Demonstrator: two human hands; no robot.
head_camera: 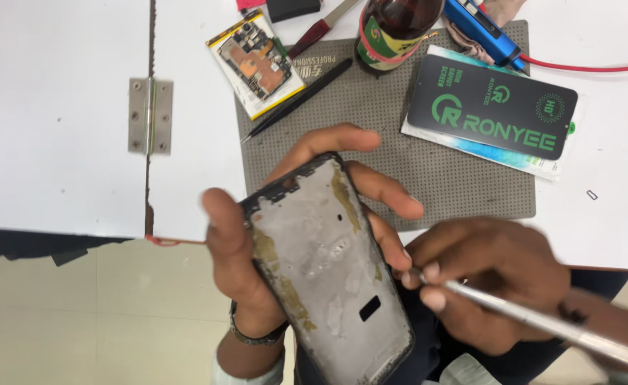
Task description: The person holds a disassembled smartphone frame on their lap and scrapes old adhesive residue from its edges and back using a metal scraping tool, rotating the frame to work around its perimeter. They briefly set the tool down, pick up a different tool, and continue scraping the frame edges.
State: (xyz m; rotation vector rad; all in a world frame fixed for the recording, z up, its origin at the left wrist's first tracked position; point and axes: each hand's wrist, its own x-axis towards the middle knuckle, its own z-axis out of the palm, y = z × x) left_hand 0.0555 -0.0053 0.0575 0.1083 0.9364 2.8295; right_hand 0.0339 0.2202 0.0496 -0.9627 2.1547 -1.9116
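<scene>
The phone frame sits off the table's front edge, clamped at its sides in the left hand. The right hand pinches a metal tool near its tip. Best keep the tool shallow and the frame braced. On the mat's right edge lies a black rectangular package with green lettering; at its back edge, a brown bottle with a green-yellow label.

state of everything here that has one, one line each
phone frame: stripped, bare metal with glue residue, held in left hand
right hand: gripping a metal tool, tip beside the frame edge
circuit board: lying apart on the table
brown bottle: upright on grey mat
black tweezers: lying unused
hinge: flat
</scene>
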